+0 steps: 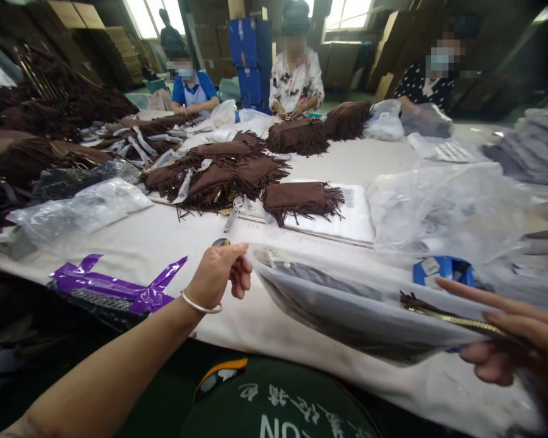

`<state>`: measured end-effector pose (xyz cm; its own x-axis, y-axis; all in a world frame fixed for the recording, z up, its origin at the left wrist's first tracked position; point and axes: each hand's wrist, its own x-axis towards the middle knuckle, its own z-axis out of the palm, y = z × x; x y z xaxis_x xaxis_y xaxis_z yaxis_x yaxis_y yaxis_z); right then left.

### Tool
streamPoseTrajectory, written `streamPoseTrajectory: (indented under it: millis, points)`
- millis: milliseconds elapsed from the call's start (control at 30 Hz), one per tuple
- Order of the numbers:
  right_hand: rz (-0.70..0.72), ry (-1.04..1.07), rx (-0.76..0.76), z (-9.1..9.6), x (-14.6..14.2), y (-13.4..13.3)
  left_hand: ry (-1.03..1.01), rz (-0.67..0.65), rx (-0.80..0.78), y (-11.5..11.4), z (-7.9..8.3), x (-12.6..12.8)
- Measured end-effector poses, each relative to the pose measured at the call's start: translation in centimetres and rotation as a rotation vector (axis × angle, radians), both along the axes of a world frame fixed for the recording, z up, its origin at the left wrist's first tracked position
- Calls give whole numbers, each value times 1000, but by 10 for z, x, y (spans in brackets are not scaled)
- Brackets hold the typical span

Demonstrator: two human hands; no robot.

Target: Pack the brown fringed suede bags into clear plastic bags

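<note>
My left hand (219, 274), with a silver bangle on the wrist, pinches the left corner of a clear plastic bag (347, 304) held just above the white table (164, 243). A dark fringed item with a gold chain (447, 317) lies inside the bag. My right hand (506, 334) grips the bag's right end, fingers stretched along the chain. A brown fringed bag (301, 199) lies on a white pad beyond.
Piles of brown fringed bags (219, 170) cover the table's middle and left. A purple packet (114, 289) lies at the near left, a blue tag holder (442, 269) near my right hand, crumpled clear bags (442, 213) at right. Three people sit across the table.
</note>
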<state>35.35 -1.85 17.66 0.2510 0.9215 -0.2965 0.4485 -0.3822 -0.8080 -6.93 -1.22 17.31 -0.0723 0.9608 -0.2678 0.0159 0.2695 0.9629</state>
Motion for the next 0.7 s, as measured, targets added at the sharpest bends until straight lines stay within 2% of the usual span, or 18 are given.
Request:
streamPoseTrajectory:
  millis: [100, 233, 300, 333, 400, 500, 600, 700]
  points:
    - [38, 166, -178, 22, -3, 37, -8, -20, 45, 34, 23, 6]
    - [2, 108, -8, 40, 8, 66, 43, -31, 223, 61, 52, 11]
    - [-19, 93, 60, 40, 14, 66, 89, -32, 302, 61, 58, 10]
    - [-27, 92, 64, 37, 16, 62, 117, -41, 314, 58, 56, 9]
    - [-4, 112, 25, 22, 16, 48, 189, -85, 283, 42, 39, 4]
    - [129, 170, -87, -20, 8, 12, 372, -206, 143, 3, -12, -6]
    - [268, 261, -191, -72, -8, -32, 685, -324, 34, -40, -68, -15]
    - [268, 338, -237, -107, -30, -74, 1045, -348, 97, -70, -105, -16]
